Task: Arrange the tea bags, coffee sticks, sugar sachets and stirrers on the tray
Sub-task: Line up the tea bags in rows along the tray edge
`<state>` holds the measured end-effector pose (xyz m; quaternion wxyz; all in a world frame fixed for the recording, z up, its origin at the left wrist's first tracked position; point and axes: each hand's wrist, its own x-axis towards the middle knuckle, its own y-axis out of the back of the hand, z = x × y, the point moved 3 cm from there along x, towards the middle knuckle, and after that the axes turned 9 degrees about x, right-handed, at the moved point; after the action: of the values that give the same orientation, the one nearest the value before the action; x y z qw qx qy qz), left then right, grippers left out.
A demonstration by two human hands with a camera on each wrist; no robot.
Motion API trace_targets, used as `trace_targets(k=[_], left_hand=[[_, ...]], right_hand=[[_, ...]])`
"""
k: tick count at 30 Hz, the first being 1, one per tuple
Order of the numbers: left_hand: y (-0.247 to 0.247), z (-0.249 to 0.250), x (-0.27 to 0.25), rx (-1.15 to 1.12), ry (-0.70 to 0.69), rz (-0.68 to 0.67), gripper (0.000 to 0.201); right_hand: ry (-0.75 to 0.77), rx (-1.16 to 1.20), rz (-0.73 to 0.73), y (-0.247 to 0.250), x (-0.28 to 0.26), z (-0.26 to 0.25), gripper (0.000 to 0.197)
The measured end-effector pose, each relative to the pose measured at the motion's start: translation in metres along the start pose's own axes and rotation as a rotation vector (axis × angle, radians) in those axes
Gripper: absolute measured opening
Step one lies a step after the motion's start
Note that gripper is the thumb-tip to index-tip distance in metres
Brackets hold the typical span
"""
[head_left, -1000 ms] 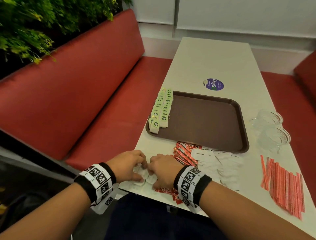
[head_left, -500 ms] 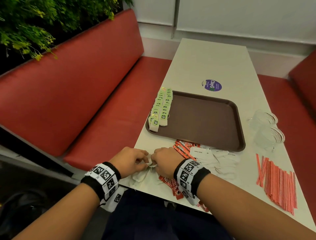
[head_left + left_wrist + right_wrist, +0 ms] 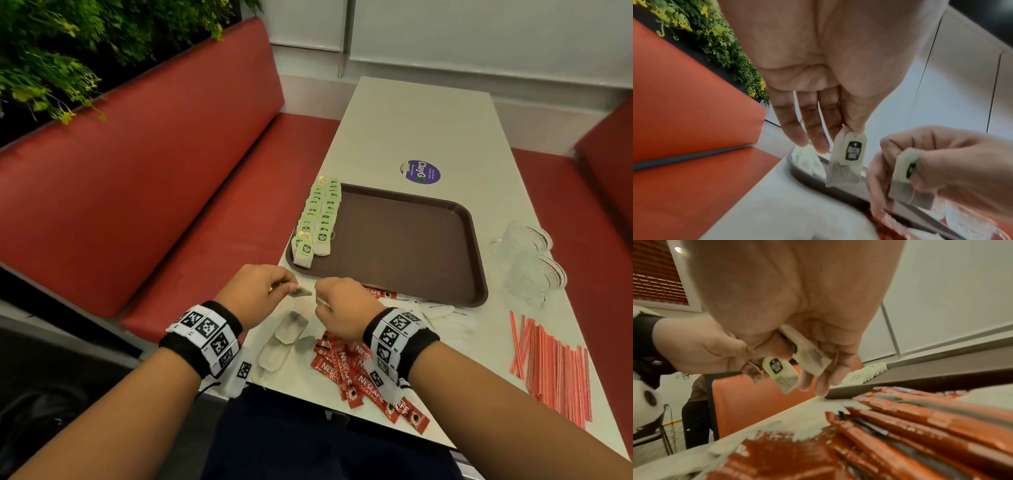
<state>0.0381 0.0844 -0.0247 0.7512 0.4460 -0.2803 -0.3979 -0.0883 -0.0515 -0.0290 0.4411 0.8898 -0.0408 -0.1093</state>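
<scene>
A brown tray (image 3: 411, 246) lies mid-table with two rows of green-tagged tea bags (image 3: 317, 219) along its left edge. Just in front of the tray's near left corner, my left hand (image 3: 291, 286) pinches one tea bag (image 3: 846, 162) by its top between thumb and forefinger. Close beside it, my right hand (image 3: 320, 298) grips a second tea bag (image 3: 807, 356) in curled fingers. A few loose tea bags (image 3: 287, 330) lie on the table under my hands. Red coffee sticks (image 3: 346, 370), white sugar sachets (image 3: 442, 313) and striped stirrers (image 3: 551, 363) lie near the front edge.
Two clear glass cups (image 3: 527, 253) stand right of the tray. A purple sticker (image 3: 419, 172) is on the table beyond it. A red bench (image 3: 154, 205) runs along the left, with plants (image 3: 51, 51) above its back. The table's front edge is near my body.
Both hands have risen from the pile at the table's front edge, each holding a tea bag, and have moved a little toward the tray.
</scene>
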Motion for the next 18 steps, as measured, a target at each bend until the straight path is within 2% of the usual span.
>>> trace_targets(k=[4,9,12,18], left_hand=[[0.008,0.009,0.012,0.034,-0.008,-0.015,0.01],[0.008,0.028,0.023,0.05,-0.111,-0.045,0.01],[0.008,0.039,0.028,0.033,-0.158,-0.029,0.01],[0.008,0.05,0.034,-0.039,-0.181,0.026,0.008]], right_hand=[[-0.028,0.095,0.039,0.01,0.0,0.01,0.011],[0.092,0.187,0.17,0.019,0.0,0.007,0.021],[0.112,0.183,0.197,0.016,0.004,0.011,0.008],[0.102,0.227,0.254,0.024,0.004,0.021,0.006]])
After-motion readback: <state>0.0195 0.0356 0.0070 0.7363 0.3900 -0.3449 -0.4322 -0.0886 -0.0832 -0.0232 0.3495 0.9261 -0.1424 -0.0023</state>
